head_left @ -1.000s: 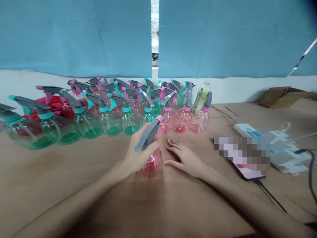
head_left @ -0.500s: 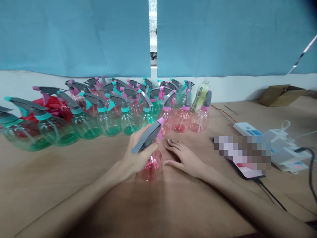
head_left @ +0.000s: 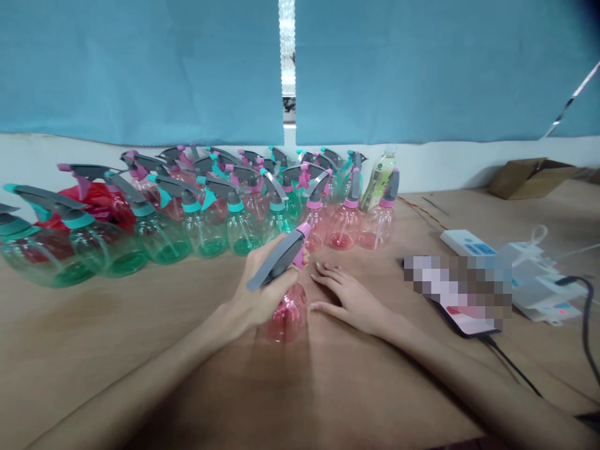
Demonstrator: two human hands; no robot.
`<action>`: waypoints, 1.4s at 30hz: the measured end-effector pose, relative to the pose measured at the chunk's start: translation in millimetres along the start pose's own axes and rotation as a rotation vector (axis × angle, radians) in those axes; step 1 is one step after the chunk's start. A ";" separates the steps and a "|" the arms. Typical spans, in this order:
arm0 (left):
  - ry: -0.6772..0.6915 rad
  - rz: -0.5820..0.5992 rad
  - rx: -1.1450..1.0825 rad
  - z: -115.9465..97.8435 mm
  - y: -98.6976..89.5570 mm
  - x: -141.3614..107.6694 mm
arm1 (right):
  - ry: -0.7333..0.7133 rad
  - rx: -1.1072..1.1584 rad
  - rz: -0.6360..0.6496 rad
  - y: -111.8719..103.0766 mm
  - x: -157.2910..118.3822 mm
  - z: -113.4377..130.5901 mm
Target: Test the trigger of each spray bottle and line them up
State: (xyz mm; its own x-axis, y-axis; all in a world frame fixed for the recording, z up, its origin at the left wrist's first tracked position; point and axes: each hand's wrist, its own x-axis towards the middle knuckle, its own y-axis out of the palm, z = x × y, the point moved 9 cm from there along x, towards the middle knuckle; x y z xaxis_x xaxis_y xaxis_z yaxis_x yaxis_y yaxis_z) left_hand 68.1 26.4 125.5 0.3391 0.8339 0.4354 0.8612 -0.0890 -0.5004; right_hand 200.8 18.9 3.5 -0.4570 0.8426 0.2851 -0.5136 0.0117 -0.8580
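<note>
Light: muted, uneven

Whitest glare: gap (head_left: 289, 56) between blue curtains (head_left: 140, 69). Soft, dark shadow across near middle of table (head_left: 281, 400). Fine detail smeared. Leftmost bottles (head_left: 47, 259) stretched toward edge. Phone screen (head_left: 478, 322) pixelated. Upper right corner darkened.

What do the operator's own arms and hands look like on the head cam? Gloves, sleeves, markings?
Left hand and right hand: ungloved, slim fingers. Left forearm and right forearm: slender, bare as far as the view shows. No sleeves, watch, cables or markings visible. No rings seen, though some left fingers are hidden.
</note>
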 end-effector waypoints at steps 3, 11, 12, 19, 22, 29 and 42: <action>-0.009 -0.002 -0.031 2.6 0.2 -0.3 | 0.000 0.000 -0.001 0.0 -0.3 -0.5; -0.045 0.006 -0.109 13.7 4.6 -6.8 | 0.012 -0.045 0.033 3.1 0.3 -1.4; -0.057 0.010 -0.124 15.1 5.7 -7.3 | 0.011 -0.046 0.034 3.1 0.3 -1.2; -0.064 0.027 -0.157 16.1 9.7 -5.9 | 0.020 -0.032 0.034 2.1 0.4 -0.9; -0.034 0.025 -0.135 12.9 8.7 -5.1 | 0.020 -0.037 0.047 3.1 0.5 -1.3; -0.022 0.012 -0.121 12.5 6.9 -4.8 | 0.018 -0.029 0.039 2.0 0.4 -2.0; -0.029 -0.033 -0.132 9.1 3.9 -4.0 | 0.023 -0.037 0.035 2.9 0.1 -1.8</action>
State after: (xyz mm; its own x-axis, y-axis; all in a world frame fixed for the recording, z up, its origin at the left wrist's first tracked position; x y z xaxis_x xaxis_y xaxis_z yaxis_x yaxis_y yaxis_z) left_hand 66.6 27.6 115.1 0.3003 0.8526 0.4277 0.9146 -0.1301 -0.3828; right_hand 200.6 20.0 0.2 -0.4569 0.8550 0.2452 -0.4705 0.0017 -0.8824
